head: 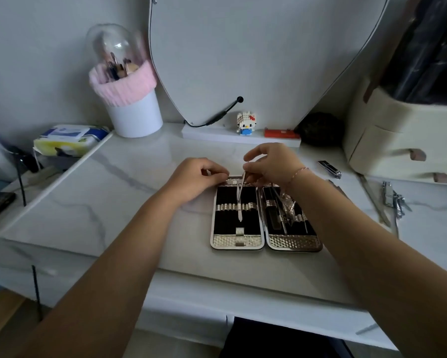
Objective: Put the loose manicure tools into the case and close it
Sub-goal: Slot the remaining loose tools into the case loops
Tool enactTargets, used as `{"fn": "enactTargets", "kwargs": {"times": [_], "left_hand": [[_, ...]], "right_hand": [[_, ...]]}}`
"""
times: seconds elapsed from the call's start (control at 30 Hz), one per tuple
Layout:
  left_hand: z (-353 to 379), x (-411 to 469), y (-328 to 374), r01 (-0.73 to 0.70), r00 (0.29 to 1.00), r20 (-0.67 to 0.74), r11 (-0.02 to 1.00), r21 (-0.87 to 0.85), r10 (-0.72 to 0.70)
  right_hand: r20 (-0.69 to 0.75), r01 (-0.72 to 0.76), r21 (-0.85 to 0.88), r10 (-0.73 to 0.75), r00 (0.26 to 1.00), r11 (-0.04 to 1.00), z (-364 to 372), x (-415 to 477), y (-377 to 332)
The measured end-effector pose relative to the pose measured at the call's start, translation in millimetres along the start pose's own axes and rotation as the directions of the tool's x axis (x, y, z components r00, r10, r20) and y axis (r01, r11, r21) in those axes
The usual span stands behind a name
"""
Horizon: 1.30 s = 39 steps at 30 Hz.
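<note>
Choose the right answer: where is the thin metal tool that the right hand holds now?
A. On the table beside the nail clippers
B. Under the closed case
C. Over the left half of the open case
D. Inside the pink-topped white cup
C: the right hand pinches the thin metal tool by its top end, and its tip passes through the elastic band in the left half of the open case.

A single head-worn wide-angle camera looks forward and steeply down from above the near edge of a white marble-patterned tabletop [119,192]. Both forearms enter from the bottom corners and converge just above frame centre, at close working range. The far wall and a mirror [243,55] fill the upper half of the frame. Lens distortion bends straight edges toward the borders. No second view exists, so there is no shared coverage.
</note>
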State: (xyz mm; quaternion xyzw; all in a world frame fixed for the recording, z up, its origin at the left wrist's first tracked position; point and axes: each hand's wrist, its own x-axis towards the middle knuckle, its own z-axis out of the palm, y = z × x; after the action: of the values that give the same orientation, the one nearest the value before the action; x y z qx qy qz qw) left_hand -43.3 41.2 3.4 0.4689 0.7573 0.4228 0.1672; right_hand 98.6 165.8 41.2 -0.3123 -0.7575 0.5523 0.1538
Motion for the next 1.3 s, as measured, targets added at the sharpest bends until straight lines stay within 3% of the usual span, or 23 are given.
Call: {"fn": "enactTargets", "kwargs": {"times": [0.2, 0.57, 1.0, 1.07, 1.17, 1.3], "left_hand": [[0, 3, -3, -0.010, 1.000, 0.004, 1.000, 0.016, 0.010], [1, 4, -1, -0.002, 1.000, -0.004, 0.999, 0.042, 0.002], [0, 3, 0, -0.006, 1.000, -0.004, 0.998, 0.060, 0.006], [0, 3, 0, -0.005, 1.000, -0.008, 0.998, 0.062, 0.005], [1, 3, 0, 0.010, 1.000, -0.014, 0.998, 0.056, -0.009], [2, 2, 0, 0.003, 1.000, -0.013, 0.999, 0.055, -0.003]], "right_hand": [[-0.013, -0.048, -0.023, 0.048, 0.999, 0.999, -3, 6, 3], [0.048, 0.047, -0.284, -0.034, 0.998, 0.958, -4, 6, -1], [0.098, 0.081, -0.396, -0.046, 0.994, 0.915, 2, 9, -4], [0.108, 0.134, -0.447, -0.096, 0.990, 0.884, 2, 8, -2], [0.142, 0.250, -0.611, -0.207, 0.968, 0.751, -2, 5, -1], [0.256, 0.330, -0.680, -0.210, 0.944, 0.655, -4, -3, -2]]}}
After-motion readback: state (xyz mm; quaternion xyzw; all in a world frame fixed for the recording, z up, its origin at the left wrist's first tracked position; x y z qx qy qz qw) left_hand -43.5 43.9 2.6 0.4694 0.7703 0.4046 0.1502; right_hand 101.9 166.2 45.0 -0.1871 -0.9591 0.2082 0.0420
